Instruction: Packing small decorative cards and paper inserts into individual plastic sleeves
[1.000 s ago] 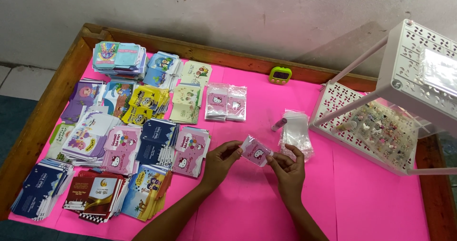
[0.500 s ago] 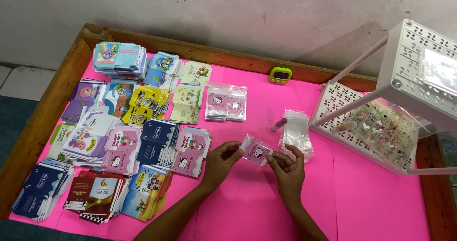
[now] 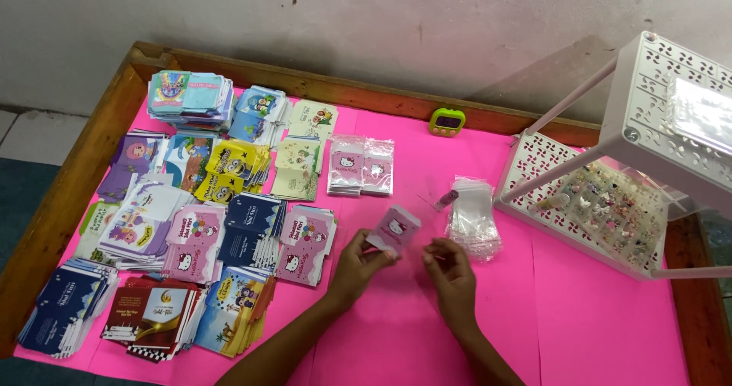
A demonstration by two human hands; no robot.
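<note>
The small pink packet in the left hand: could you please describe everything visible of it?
The small pink packet is a flat, squarish pouch, apparently glossy plastic over a pink card with a white cartoon cat. The left hand pinches its lower edge, holding it tilted above the pink table cover. The right hand is close by, not touching it.

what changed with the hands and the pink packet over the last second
The right hand let go of the pink packet and drew back a little to the right; its fingers are pinched together, and whether they hold anything is too small to tell. The left hand alone now holds the packet, raised slightly. The card stacks, clear bags and white rack stayed put.
</note>
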